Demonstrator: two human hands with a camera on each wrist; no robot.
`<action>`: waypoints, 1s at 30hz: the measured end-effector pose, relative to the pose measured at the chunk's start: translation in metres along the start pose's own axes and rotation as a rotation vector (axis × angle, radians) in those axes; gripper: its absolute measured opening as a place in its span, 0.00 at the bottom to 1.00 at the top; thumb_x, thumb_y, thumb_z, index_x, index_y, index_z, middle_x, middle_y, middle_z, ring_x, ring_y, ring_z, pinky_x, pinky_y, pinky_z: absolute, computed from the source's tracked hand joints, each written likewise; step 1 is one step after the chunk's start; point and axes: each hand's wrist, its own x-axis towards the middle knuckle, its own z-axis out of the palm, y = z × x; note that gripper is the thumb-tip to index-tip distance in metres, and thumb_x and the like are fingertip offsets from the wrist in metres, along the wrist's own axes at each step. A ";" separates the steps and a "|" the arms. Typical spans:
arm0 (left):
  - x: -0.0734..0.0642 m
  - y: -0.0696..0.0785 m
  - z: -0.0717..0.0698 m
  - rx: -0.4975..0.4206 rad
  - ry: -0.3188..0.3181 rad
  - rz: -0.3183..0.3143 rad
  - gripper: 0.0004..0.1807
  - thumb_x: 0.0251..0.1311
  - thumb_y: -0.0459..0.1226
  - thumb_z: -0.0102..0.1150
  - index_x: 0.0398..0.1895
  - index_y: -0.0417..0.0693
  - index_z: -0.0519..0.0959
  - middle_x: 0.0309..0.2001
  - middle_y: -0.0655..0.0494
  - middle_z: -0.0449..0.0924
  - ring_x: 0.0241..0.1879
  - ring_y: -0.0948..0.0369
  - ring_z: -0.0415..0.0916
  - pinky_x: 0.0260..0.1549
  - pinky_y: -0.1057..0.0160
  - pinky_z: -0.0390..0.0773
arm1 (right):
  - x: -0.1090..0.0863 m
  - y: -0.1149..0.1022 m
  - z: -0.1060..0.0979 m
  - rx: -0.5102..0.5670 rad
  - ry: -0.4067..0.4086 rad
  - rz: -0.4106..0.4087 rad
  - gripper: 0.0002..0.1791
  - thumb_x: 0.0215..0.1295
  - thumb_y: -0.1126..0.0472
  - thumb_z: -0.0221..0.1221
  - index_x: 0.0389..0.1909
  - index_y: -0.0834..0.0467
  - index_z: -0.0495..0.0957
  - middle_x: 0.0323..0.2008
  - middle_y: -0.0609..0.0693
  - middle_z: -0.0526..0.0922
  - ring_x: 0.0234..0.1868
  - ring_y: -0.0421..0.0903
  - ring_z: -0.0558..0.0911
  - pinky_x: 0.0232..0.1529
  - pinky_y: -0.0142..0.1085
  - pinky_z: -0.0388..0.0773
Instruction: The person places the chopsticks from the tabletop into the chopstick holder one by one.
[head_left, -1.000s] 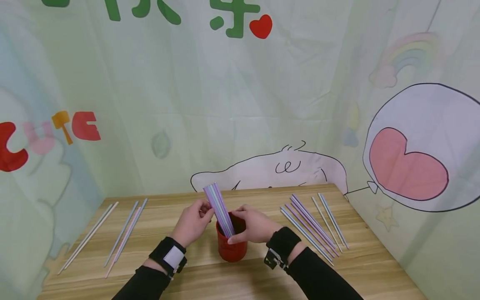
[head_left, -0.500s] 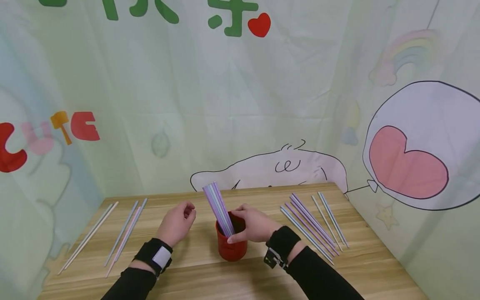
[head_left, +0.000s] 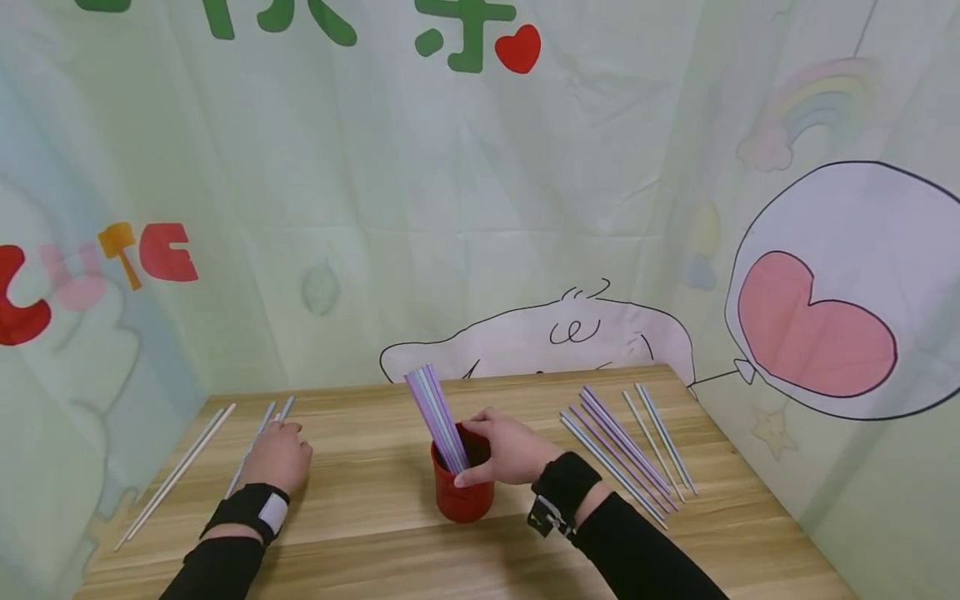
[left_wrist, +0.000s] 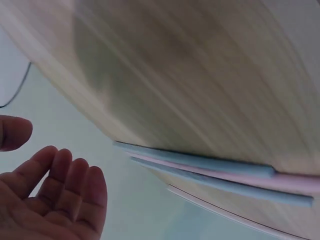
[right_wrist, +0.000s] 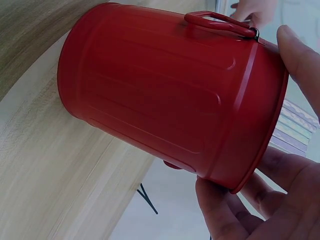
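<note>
A red bucket-shaped tin [head_left: 463,502] with a wire-hung handle stands on the table. My right hand [head_left: 517,450] grips its rim, thumb on the near side, and the right wrist view shows the fingers around the tin [right_wrist: 150,85]. Leaning left inside it is a bundle of purple and blue straws [head_left: 433,412]. My left hand [head_left: 276,458] is over the left group of straws [head_left: 264,421], hiding part of them. In the left wrist view this hand [left_wrist: 55,200] has relaxed fingers, thumb apart, holding nothing; two blue straws [left_wrist: 200,159] and a pink straw [left_wrist: 295,182] lie beside it.
Two pale straws [head_left: 180,475] lie at the table's left edge. To the right of my right hand, several purple and blue straws [head_left: 627,442] are spread out, with a few more straws [head_left: 666,437] farther right. A printed curtain [head_left: 465,208] hangs behind the wooden table [head_left: 375,550].
My left hand let go of the straw bundle in the tin and moved left to the straws on the table. My right hand has stayed on the rim.
</note>
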 end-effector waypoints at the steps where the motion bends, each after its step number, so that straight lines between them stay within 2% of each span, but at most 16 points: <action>1: 0.000 -0.004 -0.001 0.007 -0.005 -0.017 0.20 0.63 0.32 0.49 0.53 0.24 0.76 0.51 0.25 0.75 0.47 0.28 0.75 0.41 0.33 0.80 | 0.000 0.000 0.000 0.002 0.000 0.001 0.47 0.51 0.39 0.75 0.71 0.53 0.72 0.65 0.49 0.73 0.62 0.48 0.76 0.64 0.46 0.79; 4: 0.000 -0.013 -0.005 0.020 -0.013 -0.067 0.17 0.62 0.31 0.47 0.48 0.25 0.78 0.46 0.28 0.74 0.40 0.32 0.75 0.29 0.37 0.79 | -0.001 0.000 0.000 0.005 0.001 0.004 0.47 0.51 0.40 0.75 0.71 0.53 0.72 0.66 0.50 0.72 0.62 0.49 0.76 0.64 0.46 0.79; 6: -0.001 -0.017 -0.007 0.030 -0.023 -0.084 0.16 0.63 0.30 0.46 0.45 0.25 0.78 0.43 0.29 0.74 0.38 0.34 0.74 0.26 0.40 0.78 | -0.001 -0.001 0.000 0.002 0.001 0.003 0.47 0.51 0.40 0.75 0.71 0.53 0.72 0.66 0.50 0.72 0.63 0.49 0.76 0.64 0.46 0.79; 12: -0.002 -0.025 -0.009 0.052 -0.048 -0.124 0.16 0.67 0.28 0.42 0.41 0.24 0.79 0.43 0.29 0.71 0.39 0.34 0.72 0.28 0.41 0.76 | -0.002 -0.002 -0.001 -0.007 -0.002 -0.001 0.47 0.52 0.40 0.75 0.71 0.53 0.72 0.66 0.50 0.73 0.63 0.50 0.76 0.64 0.47 0.79; 19: -0.006 -0.026 -0.012 0.080 -0.084 -0.133 0.15 0.68 0.25 0.40 0.39 0.22 0.78 0.39 0.28 0.70 0.37 0.34 0.73 0.29 0.41 0.77 | -0.002 -0.003 -0.001 0.002 -0.009 0.000 0.47 0.51 0.40 0.75 0.72 0.52 0.72 0.65 0.50 0.72 0.64 0.51 0.75 0.64 0.47 0.79; 26: -0.006 -0.033 -0.008 0.072 -0.119 -0.154 0.15 0.68 0.24 0.39 0.38 0.22 0.78 0.39 0.29 0.69 0.36 0.34 0.72 0.30 0.42 0.78 | -0.002 -0.004 0.000 -0.001 -0.008 -0.010 0.47 0.52 0.40 0.75 0.72 0.53 0.71 0.65 0.50 0.73 0.64 0.52 0.75 0.64 0.46 0.79; 30: -0.006 -0.038 -0.005 0.076 -0.124 -0.141 0.16 0.68 0.24 0.38 0.39 0.22 0.78 0.37 0.29 0.69 0.36 0.35 0.73 0.28 0.42 0.78 | -0.002 -0.004 -0.001 0.002 -0.008 -0.008 0.47 0.52 0.41 0.75 0.72 0.53 0.71 0.65 0.50 0.73 0.63 0.51 0.75 0.64 0.46 0.79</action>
